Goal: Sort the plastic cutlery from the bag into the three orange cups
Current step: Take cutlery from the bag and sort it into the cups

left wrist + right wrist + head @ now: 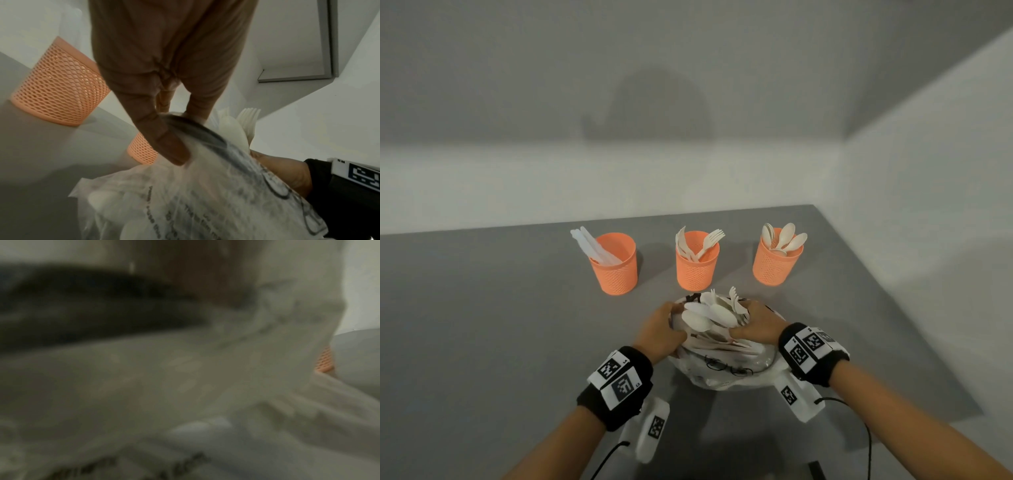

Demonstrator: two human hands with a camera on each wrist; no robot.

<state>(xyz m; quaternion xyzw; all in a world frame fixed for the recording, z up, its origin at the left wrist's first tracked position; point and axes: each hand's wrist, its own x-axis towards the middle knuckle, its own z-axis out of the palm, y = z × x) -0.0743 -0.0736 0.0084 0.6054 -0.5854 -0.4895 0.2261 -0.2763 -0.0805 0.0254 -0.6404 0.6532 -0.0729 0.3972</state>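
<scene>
Grey worktop [482, 325] against a pale wall. Three orange mesh cups stand in a row at the back: left cup [615, 263] holds clear plastic knives [592, 245], middle cup [698, 262] holds cream forks [705, 241], right cup [777, 260] holds cream spoons [786, 236]. Cups well apart from each other, all upright.

Just in front of the middle cup lies a translucent plastic bag [726, 370] with dark print, mouth facing the cups. A heap of cream cutlery [714, 313] sticks out of the mouth: spoon bowls, fork tines and a serrated knife edge are visible, mixed together.

Left hand [662, 330] grips the left edge of the bag mouth; in the left wrist view the thumb and fingers [160, 133] pinch the dark-printed rim of the bag [205, 194], with two cups behind. Right hand [755, 323] is curled on the right side of the mouth, fingers bent around the bag edge and probably some cutlery handles too; the right wrist view is blurred, showing only bag film [185, 369] and a sliver of orange cup [324, 361].

Both wrists wear black bands [619, 387] with printed marker tags; white camera units with cables hang under them.
</scene>
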